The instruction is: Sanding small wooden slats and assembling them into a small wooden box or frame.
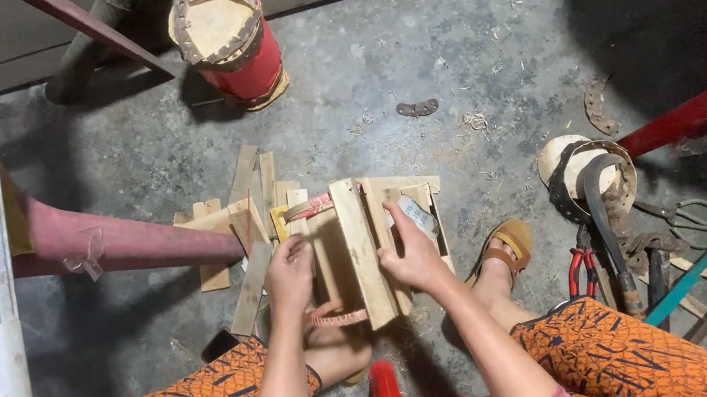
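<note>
Both my hands hold a small frame of pale wooden slats [362, 250] over the concrete floor, between my knees. My left hand [290, 275] grips the frame's left side, fingers curled over a slat. My right hand [412, 254] grips the right side, thumb pressed on a slat next to a small grey-white piece [416, 215]. A pink strap [337, 317] hangs from the frame's lower edge. Loose wooden slats [244, 227] lie on the floor just left of the frame.
A red drum with a hide top [227, 37] stands at the back. A round hide piece with a dark curved blade [589, 178], pliers [580, 267] and scissors [693, 220] lie at the right. Red bars [694, 110] and a maroon post [130, 242] cross the floor. My sandalled foot [503, 248] rests beside the frame.
</note>
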